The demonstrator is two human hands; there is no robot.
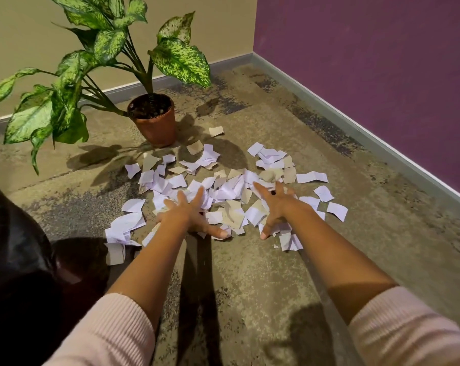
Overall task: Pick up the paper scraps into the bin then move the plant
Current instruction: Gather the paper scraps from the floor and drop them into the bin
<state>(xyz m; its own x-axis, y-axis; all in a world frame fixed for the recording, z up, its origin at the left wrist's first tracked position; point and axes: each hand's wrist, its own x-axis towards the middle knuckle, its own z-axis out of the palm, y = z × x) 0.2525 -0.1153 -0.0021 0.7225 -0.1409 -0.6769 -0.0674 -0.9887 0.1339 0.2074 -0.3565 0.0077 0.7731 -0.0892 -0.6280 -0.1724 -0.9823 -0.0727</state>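
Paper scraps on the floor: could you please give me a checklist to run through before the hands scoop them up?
1. Left hand and right hand over the paper scraps, fingers spread: ok.
2. Hands holding nothing else: ok.
3. Black bin bag at the left, opening facing the pile: cannot tell.
4. Plant pot upright, apart from both hands: ok.
5. Scraps gathered into one heap: not ok, many lie scattered around.
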